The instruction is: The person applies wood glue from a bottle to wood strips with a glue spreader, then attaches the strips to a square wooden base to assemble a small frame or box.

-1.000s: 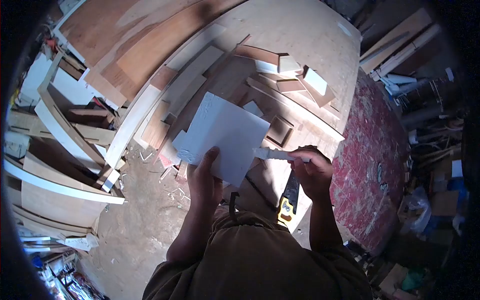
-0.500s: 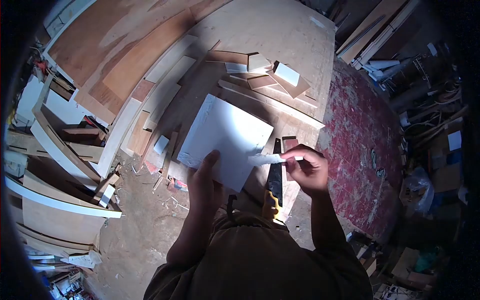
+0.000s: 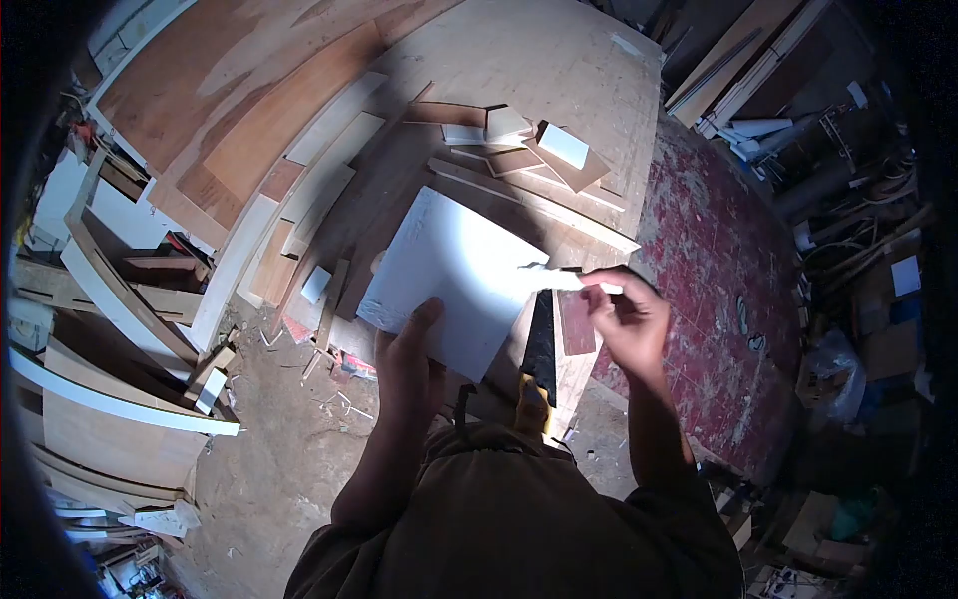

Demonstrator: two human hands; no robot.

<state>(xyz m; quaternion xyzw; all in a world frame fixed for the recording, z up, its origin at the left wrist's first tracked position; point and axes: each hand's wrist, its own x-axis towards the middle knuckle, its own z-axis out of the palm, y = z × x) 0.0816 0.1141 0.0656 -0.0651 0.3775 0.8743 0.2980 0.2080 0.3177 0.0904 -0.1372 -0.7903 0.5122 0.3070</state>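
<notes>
A square white board point(image 3: 454, 275) is tilted up in front of me, brightly lit. My left hand point(image 3: 411, 344) grips it at the lower left, thumb on the face and fingers behind. Between the closed fingers of my right hand point(image 3: 631, 314) is a slim white-smeared stick point(image 3: 552, 281), whose far end meets the board's right edge. Whitish smears mark the left edge of the face. Just right of the board lies a handsaw point(image 3: 539, 344) with a dark blade and yellow handle, beside a reddish-brown wood piece point(image 3: 576, 324).
Wood offcuts point(image 3: 509, 160) and a long strip point(image 3: 534, 205) lie on the plywood worktop point(image 3: 544, 50). Curved wooden parts point(image 3: 130, 290) stand at left. A scratched red panel point(image 3: 709, 299) is at right, with clutter beyond. Debris litters the floor point(image 3: 269, 469).
My right hand and the stick have moved up and slightly right, from the lower part of the board's right edge toward its upper right corner. The left hand keeps its grip.
</notes>
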